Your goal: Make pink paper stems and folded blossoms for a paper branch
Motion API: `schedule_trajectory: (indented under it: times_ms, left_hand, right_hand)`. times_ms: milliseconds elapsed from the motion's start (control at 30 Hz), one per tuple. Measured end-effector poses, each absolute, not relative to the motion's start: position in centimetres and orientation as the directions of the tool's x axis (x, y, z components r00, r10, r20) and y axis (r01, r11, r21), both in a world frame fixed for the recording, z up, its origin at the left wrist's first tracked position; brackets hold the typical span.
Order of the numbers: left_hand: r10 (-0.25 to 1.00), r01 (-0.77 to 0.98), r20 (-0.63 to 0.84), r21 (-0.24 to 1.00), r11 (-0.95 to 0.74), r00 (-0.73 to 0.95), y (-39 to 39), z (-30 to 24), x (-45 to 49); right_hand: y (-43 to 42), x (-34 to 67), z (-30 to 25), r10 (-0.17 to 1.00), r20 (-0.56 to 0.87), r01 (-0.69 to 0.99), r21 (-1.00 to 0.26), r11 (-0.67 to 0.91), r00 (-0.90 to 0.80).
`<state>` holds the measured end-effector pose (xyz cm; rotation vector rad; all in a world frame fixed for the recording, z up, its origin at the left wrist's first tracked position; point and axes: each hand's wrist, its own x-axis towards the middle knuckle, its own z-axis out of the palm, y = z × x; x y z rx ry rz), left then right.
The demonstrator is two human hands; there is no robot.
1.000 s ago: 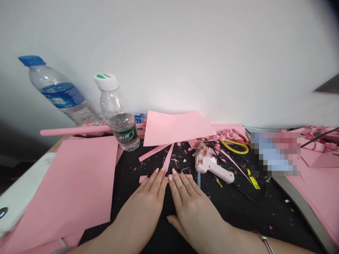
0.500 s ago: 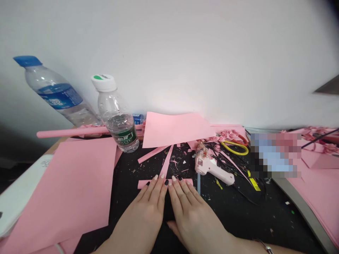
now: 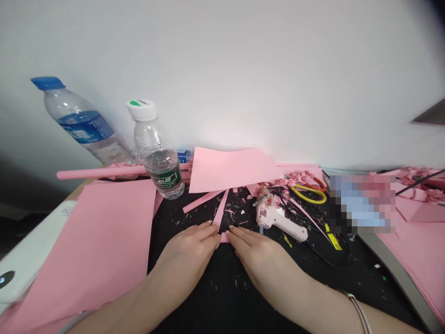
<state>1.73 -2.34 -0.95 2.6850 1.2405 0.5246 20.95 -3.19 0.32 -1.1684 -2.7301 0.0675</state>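
Now your left hand (image 3: 191, 247) and right hand (image 3: 257, 251) partly cover a pink paper roll (image 3: 225, 238), fingers (image 3: 242, 235) bent, close together. Their grip is hidden.

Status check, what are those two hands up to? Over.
Left hand and right hand on pink paper roll, part showing between them. Narrow pink strip beside left hand. Glue gun beyond right hand, apart.

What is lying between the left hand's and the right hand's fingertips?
In the head view, a short stretch of pink paper shows between left hand and right hand.
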Motion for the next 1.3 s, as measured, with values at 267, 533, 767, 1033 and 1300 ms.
schedule_trajectory:
  times_ms: [267, 533, 767, 1033, 1300]
  left_hand:
    - [0.790, 0.657, 0.267, 0.444, -0.610, 0.552, -1.9, -1.3, 1.8]
    - [0.876, 0.718, 0.120, 0.527, -0.454, 0.466, -2.0, -1.8, 1.5]
    - [0.896, 0.688, 0.063, 0.618, -0.381, 0.439, -2.0, -1.5, 1.8]
    - [0.893, 0.645, 0.127, 0.649, -0.404, 0.432, -2.1, -1.3, 2.2]
    - [0.911, 0.667, 0.096, 0.652, -0.361, 0.401, -2.3, -1.0, 2.3]
  right_hand:
    - [-2.2, 22.4, 4.7, 0.920, -0.070, 0.920, 0.054, 0.389, -0.385]
    - [-2.5, 22.2, 4.2, 0.897, -0.237, 0.906, 0.117, 0.407, -0.372]
    - [-2.2, 22.5, 4.2, 0.893, -0.253, 0.922, 0.010, 0.388, -0.373]
    - [-1.6, 23.4, 4.2, 0.875, -0.247, 0.908, -0.146, 0.392, -0.417]
    - [-2.1, 23.5, 3.9, 0.872, -0.209, 0.896, -0.085, 0.435, -0.443]
